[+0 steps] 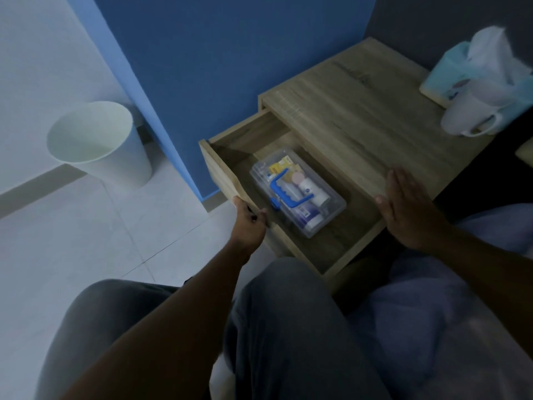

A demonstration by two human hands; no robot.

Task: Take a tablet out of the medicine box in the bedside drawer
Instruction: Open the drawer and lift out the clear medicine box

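While left hand (249,223) grips drawer front (219,171), right hand (403,206) lies flat on tabletop (360,116)

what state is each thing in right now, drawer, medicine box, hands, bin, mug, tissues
drawer: pulled open
medicine box: lid shut, blue handle flat, lying in the drawer
left hand: gripping the drawer front
right hand: open, flat on the bedside table top
bin: upright, looks empty
mug: on its side
tissue box: tissue sticking out

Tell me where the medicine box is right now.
Head view, centre: the medicine box lies in the open drawer, between the left hand and right hand.
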